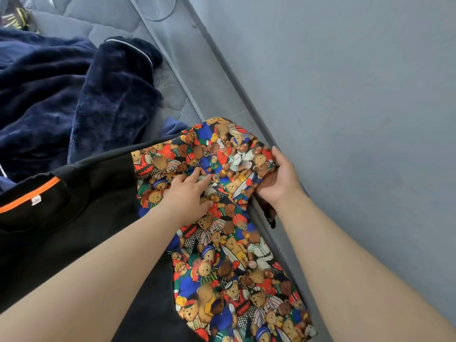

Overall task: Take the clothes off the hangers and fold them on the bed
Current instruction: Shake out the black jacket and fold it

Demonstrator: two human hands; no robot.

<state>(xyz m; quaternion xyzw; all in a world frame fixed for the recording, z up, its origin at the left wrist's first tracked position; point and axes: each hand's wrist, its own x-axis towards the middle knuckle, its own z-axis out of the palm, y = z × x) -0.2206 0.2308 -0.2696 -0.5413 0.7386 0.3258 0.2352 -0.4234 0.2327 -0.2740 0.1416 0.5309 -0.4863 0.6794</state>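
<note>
Centre to lower right of frame, head view: bear-print garment [222,255]. It lies on the bed [103,23] along the mattress edge. Its long axis is diagonal, from mid-frame down to the bottom right corner.

- Left hand [190,193]: mid-frame, fingers straight and spread, pressing flat on the upper part of the print and holding nothing.
- Right hand [281,178]: just right of the left, at the garment's outer edge. The thumb is on top and the fingers are curled under, gripping the cloth where it hangs over the bed side.
- Key relation: the gripped edge lies to the right of the pinning palm. Both hands are at the upper end of the garment, and the long lower end trails toward the camera. A fold would likely carry that edge leftward over the flat hand's line, and the right hand is the one placed to do it.
- Black garment [74,218]: left of frame, orange trim, meeting the print at a straight line. Whether they are one piece or two cannot be told.
- Navy fleece [61,95]: upper left, heaped and unfolded.

Folding judged under way — not finished.
</note>
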